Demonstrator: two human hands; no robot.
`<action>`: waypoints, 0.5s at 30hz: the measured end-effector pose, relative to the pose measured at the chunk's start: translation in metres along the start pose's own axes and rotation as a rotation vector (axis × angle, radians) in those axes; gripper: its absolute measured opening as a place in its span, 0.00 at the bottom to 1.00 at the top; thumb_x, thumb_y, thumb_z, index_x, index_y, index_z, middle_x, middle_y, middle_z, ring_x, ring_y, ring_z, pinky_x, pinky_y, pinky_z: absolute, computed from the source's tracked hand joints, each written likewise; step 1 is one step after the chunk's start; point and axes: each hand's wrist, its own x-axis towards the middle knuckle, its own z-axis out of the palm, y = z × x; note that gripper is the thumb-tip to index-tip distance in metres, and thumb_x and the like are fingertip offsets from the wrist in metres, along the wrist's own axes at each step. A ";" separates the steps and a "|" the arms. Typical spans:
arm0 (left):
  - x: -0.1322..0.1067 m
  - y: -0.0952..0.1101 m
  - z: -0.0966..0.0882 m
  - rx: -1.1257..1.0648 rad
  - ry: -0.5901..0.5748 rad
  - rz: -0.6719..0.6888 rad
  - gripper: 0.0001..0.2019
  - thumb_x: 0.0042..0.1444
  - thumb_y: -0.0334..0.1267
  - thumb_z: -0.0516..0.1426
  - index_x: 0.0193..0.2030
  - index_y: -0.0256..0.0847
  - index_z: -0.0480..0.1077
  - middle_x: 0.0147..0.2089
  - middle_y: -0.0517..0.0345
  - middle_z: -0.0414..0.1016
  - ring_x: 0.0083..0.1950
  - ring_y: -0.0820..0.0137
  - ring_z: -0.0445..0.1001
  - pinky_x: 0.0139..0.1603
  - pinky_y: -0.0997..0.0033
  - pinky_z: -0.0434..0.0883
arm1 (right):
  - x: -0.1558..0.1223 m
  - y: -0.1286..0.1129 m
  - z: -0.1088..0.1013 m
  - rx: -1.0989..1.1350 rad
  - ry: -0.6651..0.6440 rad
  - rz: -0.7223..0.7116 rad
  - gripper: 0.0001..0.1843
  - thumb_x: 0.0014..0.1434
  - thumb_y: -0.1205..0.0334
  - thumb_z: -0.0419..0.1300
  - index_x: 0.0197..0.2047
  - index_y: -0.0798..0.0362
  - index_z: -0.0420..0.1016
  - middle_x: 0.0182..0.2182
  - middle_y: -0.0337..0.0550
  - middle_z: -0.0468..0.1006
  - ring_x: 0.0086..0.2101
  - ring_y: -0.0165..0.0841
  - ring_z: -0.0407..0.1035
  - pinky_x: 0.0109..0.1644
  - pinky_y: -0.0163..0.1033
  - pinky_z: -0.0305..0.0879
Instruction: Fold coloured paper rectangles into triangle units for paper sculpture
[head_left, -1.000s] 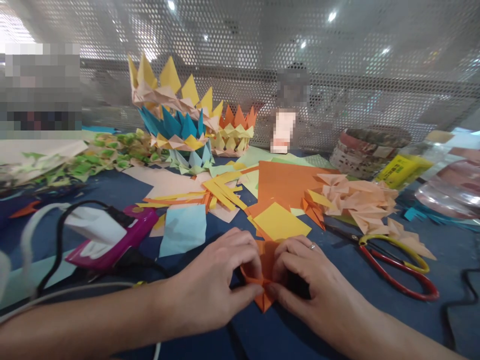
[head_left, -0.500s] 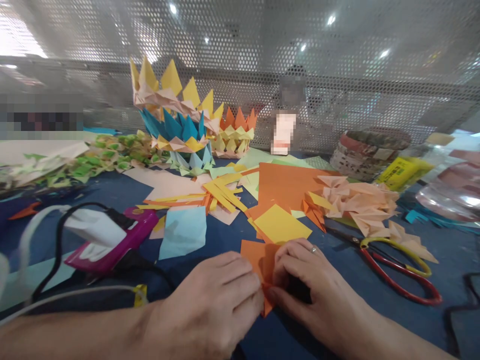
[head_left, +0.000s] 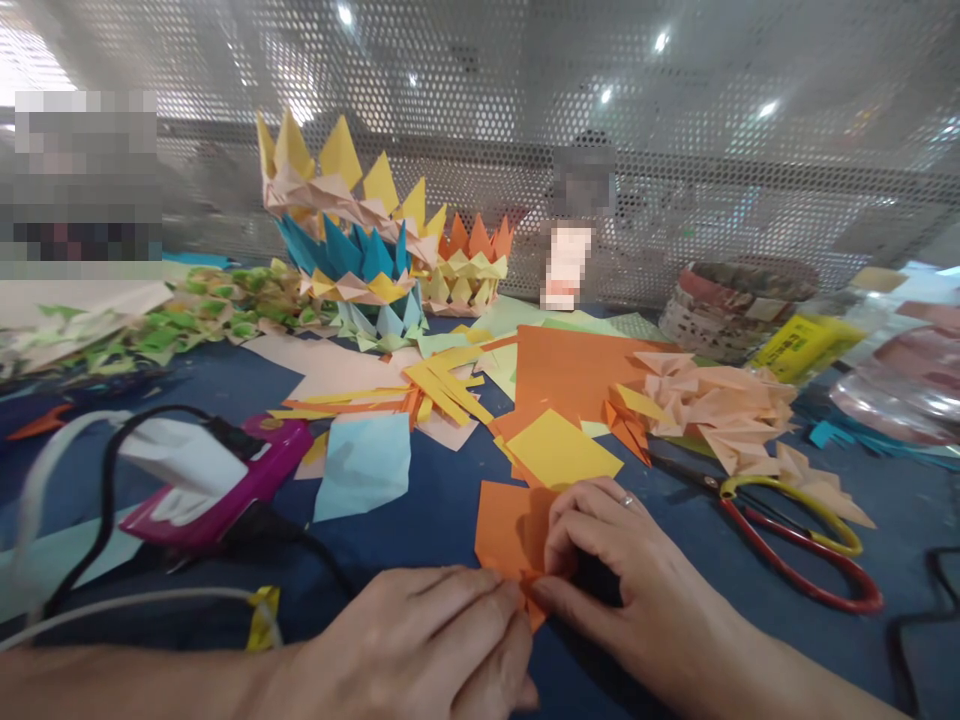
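left hand (head_left: 435, 640): fingers together at near end of orange paper (head_left: 502, 525), can't tell if pinching. right hand (head_left: 622, 570) pinches its right side. paper's on table (head_left: 442, 500), just below yellow sheet (head_left: 566, 448).

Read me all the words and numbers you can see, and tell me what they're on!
None can be read for sure.
Yellow label at the right: dark marks like writing, too small and blurred to read.
Orange paper in front of the person: no writing shows.
Purple power strip: no words I can make out.
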 end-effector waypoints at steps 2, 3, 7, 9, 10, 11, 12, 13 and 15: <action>-0.001 0.001 0.000 -0.008 -0.022 0.000 0.20 0.71 0.35 0.42 0.41 0.36 0.75 0.37 0.58 0.80 0.37 0.70 0.77 0.40 0.72 0.72 | 0.000 -0.001 0.000 -0.005 -0.005 0.003 0.12 0.52 0.73 0.65 0.28 0.52 0.65 0.30 0.34 0.71 0.36 0.33 0.65 0.42 0.40 0.58; -0.001 0.002 -0.001 -0.015 -0.039 -0.005 0.20 0.71 0.36 0.42 0.43 0.36 0.75 0.37 0.58 0.80 0.37 0.70 0.77 0.39 0.71 0.72 | 0.000 -0.001 0.000 -0.007 -0.007 0.005 0.12 0.52 0.74 0.65 0.28 0.52 0.65 0.30 0.34 0.71 0.36 0.33 0.65 0.42 0.40 0.59; 0.002 0.001 -0.002 -0.035 -0.095 -0.011 0.20 0.71 0.38 0.40 0.47 0.36 0.72 0.34 0.58 0.78 0.34 0.69 0.75 0.35 0.70 0.71 | -0.001 0.000 0.001 -0.003 -0.005 0.011 0.12 0.53 0.75 0.64 0.28 0.52 0.65 0.31 0.36 0.72 0.37 0.34 0.65 0.43 0.41 0.59; 0.003 -0.001 0.000 -0.061 -0.148 -0.020 0.20 0.71 0.40 0.41 0.45 0.36 0.72 0.32 0.58 0.76 0.32 0.69 0.74 0.31 0.71 0.70 | -0.001 0.001 0.001 -0.001 -0.007 0.005 0.12 0.53 0.74 0.64 0.28 0.52 0.65 0.31 0.36 0.72 0.37 0.34 0.65 0.43 0.41 0.59; 0.004 -0.002 0.001 -0.076 -0.169 -0.019 0.19 0.70 0.41 0.42 0.43 0.37 0.72 0.31 0.59 0.75 0.31 0.69 0.74 0.29 0.71 0.69 | -0.001 0.001 0.000 0.000 -0.010 0.002 0.12 0.53 0.73 0.64 0.28 0.51 0.66 0.31 0.36 0.72 0.37 0.34 0.65 0.43 0.41 0.59; 0.004 -0.003 0.003 -0.089 -0.194 -0.017 0.17 0.69 0.42 0.45 0.41 0.38 0.72 0.30 0.60 0.74 0.30 0.69 0.73 0.26 0.72 0.68 | -0.001 0.001 0.000 0.001 -0.015 -0.001 0.12 0.53 0.73 0.64 0.28 0.51 0.66 0.31 0.36 0.71 0.37 0.34 0.65 0.43 0.41 0.59; 0.004 -0.004 0.005 -0.097 -0.214 -0.013 0.15 0.68 0.44 0.47 0.40 0.38 0.72 0.29 0.60 0.73 0.29 0.69 0.72 0.25 0.71 0.67 | -0.001 0.000 0.000 0.002 -0.017 -0.002 0.12 0.53 0.73 0.64 0.28 0.51 0.65 0.31 0.36 0.71 0.37 0.34 0.65 0.44 0.41 0.59; 0.003 -0.005 0.006 -0.099 -0.229 -0.015 0.14 0.66 0.46 0.50 0.40 0.39 0.71 0.29 0.61 0.72 0.29 0.69 0.72 0.24 0.71 0.66 | 0.000 0.000 0.000 0.003 -0.018 0.000 0.12 0.54 0.73 0.64 0.28 0.51 0.65 0.31 0.36 0.71 0.38 0.34 0.65 0.44 0.41 0.59; 0.003 -0.006 0.010 -0.093 -0.232 -0.017 0.14 0.62 0.49 0.55 0.40 0.39 0.71 0.30 0.62 0.72 0.29 0.69 0.71 0.23 0.70 0.65 | 0.001 0.000 0.000 0.000 -0.014 0.013 0.12 0.53 0.73 0.64 0.28 0.51 0.64 0.31 0.36 0.71 0.37 0.34 0.64 0.43 0.41 0.59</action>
